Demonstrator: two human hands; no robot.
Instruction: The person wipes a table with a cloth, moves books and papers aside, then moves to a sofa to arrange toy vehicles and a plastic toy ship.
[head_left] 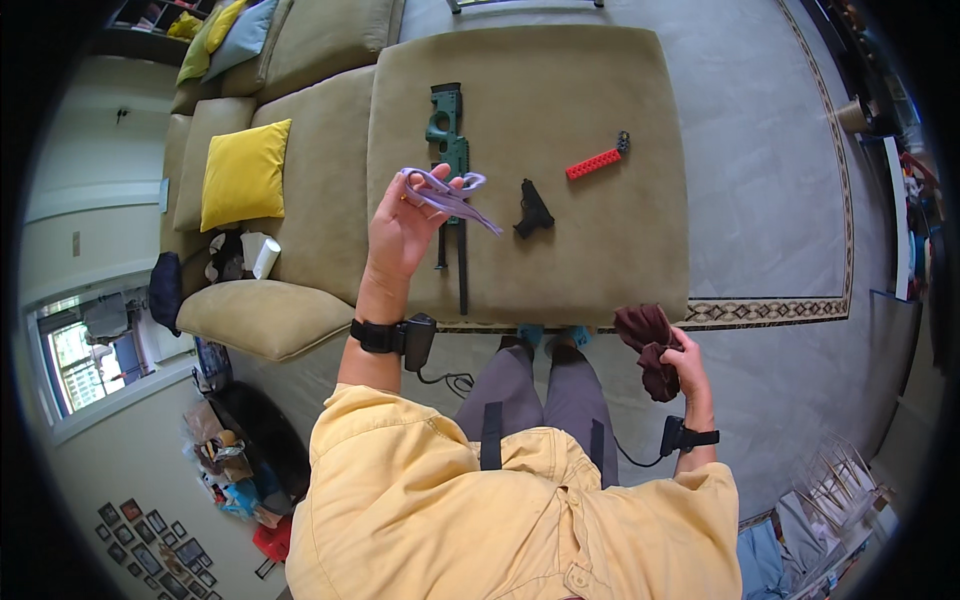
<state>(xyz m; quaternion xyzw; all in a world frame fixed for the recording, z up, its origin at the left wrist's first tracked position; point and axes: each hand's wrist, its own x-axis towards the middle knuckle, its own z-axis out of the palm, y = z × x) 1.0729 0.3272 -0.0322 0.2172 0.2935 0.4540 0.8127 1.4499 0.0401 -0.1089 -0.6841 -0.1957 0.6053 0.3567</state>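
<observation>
My left hand is raised over the near left of the tan ottoman, its fingers closed on a thin purple fabric strap that loops and dangles. Beneath the strap lies a green toy rifle with a long black barrel, partly hidden by the hand. Off the ottoman's near right corner, my right hand grips a crumpled dark brown cloth. A black toy pistol rests mid-ottoman. To its right is a red perforated bar with a dark textured end.
A tan sofa with a yellow cushion adjoins the ottoman's left side. A white roll sits on it near a loose tan cushion. Cables hang from both wrist devices. A clothes rack stands at the lower right.
</observation>
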